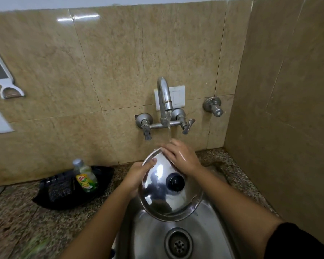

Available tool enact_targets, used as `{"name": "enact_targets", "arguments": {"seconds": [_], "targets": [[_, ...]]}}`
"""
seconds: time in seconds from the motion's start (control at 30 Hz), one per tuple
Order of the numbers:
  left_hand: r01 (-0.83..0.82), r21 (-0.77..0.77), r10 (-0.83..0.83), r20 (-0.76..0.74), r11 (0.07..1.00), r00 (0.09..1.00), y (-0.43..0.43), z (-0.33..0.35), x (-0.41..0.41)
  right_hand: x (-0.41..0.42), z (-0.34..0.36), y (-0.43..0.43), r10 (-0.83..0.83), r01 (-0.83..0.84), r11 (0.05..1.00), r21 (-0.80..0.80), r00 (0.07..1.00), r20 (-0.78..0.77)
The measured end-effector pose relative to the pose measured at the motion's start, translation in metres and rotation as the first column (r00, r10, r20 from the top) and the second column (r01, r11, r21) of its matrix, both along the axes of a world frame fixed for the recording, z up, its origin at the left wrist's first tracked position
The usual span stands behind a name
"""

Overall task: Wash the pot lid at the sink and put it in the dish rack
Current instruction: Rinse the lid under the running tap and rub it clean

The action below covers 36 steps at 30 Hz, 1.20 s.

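A shiny steel pot lid (161,197) with a black knob is tilted over the steel sink (209,238), its top side facing me. My left hand (137,176) grips the lid's left rim, thumb on top. My right hand (181,157) lies flat on the lid's upper edge, fingers spread across the metal. Water runs from the wall tap (164,98) and falls onto my right hand and the lid's top edge. No dish rack is in view.
A black tray (101,176) on the speckled counter at left holds a green dish soap bottle (85,177) and a dark scrub pad (59,189). A peeler (2,73) hangs on the tiled wall. A side wall stands close on the right.
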<state>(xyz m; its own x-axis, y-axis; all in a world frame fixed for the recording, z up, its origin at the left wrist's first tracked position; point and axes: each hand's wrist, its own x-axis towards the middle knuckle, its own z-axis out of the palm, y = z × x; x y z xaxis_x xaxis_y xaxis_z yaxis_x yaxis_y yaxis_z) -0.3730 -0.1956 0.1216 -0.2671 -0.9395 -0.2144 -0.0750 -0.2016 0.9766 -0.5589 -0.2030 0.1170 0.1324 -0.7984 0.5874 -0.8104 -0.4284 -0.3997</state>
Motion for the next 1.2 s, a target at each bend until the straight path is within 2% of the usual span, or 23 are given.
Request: {"name": "enact_targets", "arguments": {"seconds": [0.07,0.17,0.2,0.27,0.33,0.37,0.53,0.63,0.73,0.83,0.9,1.0,1.1,1.2], "targets": [[-0.087,-0.042,0.086,-0.012,0.995,0.996,0.001,-0.003,-0.004,0.005,-0.001,0.0,0.034,-0.036,0.998,-0.048,0.999,-0.041],[-0.27,-0.003,0.267,-0.123,0.963,0.956,0.003,-0.015,-0.009,-0.003,-0.01,0.0,-0.11,0.098,0.992,0.08,0.981,0.163],[-0.326,0.04,0.328,-0.149,0.945,0.933,0.002,-0.021,-0.009,-0.009,-0.017,0.002,-0.167,0.145,0.981,0.131,0.97,0.176],[-0.41,0.11,0.424,-0.181,0.906,0.888,-0.001,-0.03,-0.009,-0.019,-0.033,0.014,-0.154,0.146,0.977,0.157,0.987,0.045],[-0.435,0.155,0.459,-0.188,0.887,0.868,-0.005,-0.034,-0.012,-0.022,-0.05,0.029,-0.041,0.052,0.988,0.148,0.996,-0.076],[-0.438,0.169,0.465,-0.196,0.883,0.863,-0.007,-0.034,-0.016,-0.024,-0.057,0.034,-0.02,0.032,0.988,0.152,0.997,-0.08],[-0.453,0.269,0.503,-0.157,0.85,0.85,-0.011,-0.028,-0.042,-0.03,-0.065,0.037,-0.102,0.079,0.975,0.208,0.989,0.104],[-0.487,0.326,0.556,-0.168,0.81,0.814,-0.016,-0.025,-0.054,-0.024,-0.055,0.031,-0.116,0.085,0.957,0.278,0.989,0.096],[-0.512,0.358,0.595,-0.175,0.781,0.784,-0.023,-0.026,-0.057,-0.013,-0.047,0.019,-0.175,0.154,0.951,0.267,0.983,0.055],[-0.548,0.346,0.628,-0.185,0.762,0.756,-0.025,-0.027,-0.052,0.002,-0.037,0.003,-0.218,0.197,0.952,0.236,0.974,0.065],[-0.561,0.327,0.633,-0.179,0.76,0.753,-0.022,-0.026,-0.044,0.013,-0.029,-0.004,-0.247,0.249,0.953,0.173,0.969,-0.033],[-0.597,0.159,0.617,-0.16,0.787,0.771,-0.01,-0.025,-0.033,0.024,-0.024,-0.005,-0.207,0.213,0.976,0.051,0.972,-0.11],[-0.617,0.036,0.611,-0.196,0.786,0.767,0.002,-0.021,-0.033,0.036,-0.029,0.0,-0.317,0.316,0.948,0.029,0.947,0.051],[-0.634,-0.016,0.62,-0.191,0.774,0.761,0.006,-0.022,-0.041,0.05,-0.031,-0.003,-0.517,0.45,0.852,0.269,0.804,0.294]]}}
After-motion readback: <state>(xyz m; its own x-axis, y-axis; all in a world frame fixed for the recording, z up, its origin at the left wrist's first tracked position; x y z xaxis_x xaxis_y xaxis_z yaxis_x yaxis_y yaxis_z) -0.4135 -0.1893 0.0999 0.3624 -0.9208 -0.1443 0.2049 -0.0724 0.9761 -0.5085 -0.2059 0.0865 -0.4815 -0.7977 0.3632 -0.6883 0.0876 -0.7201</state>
